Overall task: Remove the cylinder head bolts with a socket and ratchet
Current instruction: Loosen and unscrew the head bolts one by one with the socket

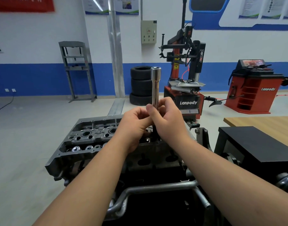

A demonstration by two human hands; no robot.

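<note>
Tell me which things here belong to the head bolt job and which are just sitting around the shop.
Job: long socket, pinched by left hand and right hand; cylinder head below.

Lying about: stacked tyres, tyre changer, wheel balancer, shop press, black box.

Two hands (154,123), one socket (155,85), one cylinder head (84,141), three stacked tyres (140,85).

The socket (155,85) stands upright above the cylinder head (97,141), tyres (140,85) behind it.
</note>
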